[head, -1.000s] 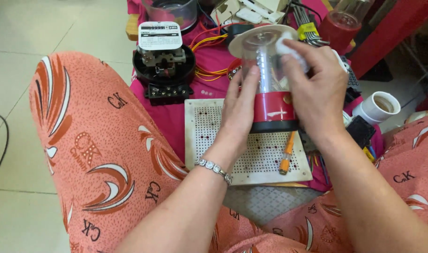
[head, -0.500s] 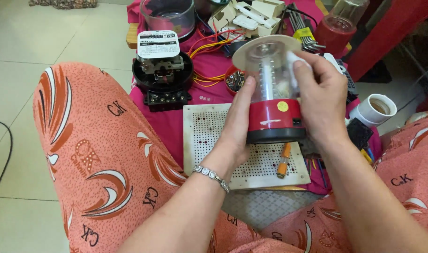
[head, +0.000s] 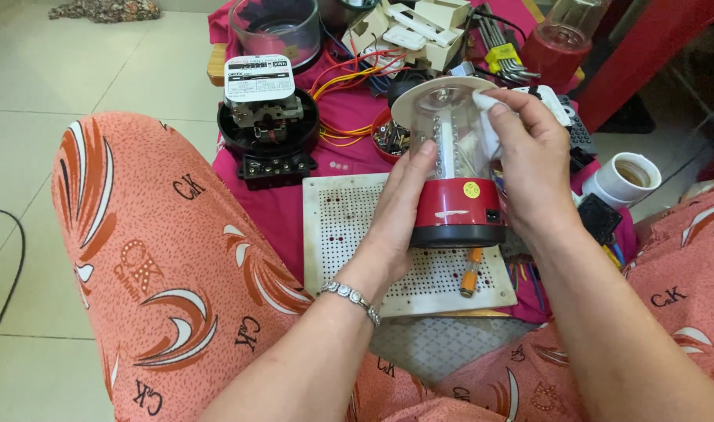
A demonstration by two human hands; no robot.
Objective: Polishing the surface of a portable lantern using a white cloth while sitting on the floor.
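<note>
Tilted further toward the right hand (head: 533, 168), whose fingers pinch a white cloth (head: 488, 125), the lantern (head: 454, 168) rests in left-hand (head: 400, 211) fingers.

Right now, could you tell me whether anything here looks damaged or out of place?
The black round meter sits with its cover off, insides exposed. The perforated board carries reddish stains. The lantern between both hands looks intact.

Left hand (head: 400, 207) cradling a red-based clear lantern (head: 454, 168), right hand (head: 529, 168) pressing a white cloth (head: 488, 129) against it, perforated board (head: 337, 234) beneath
</note>
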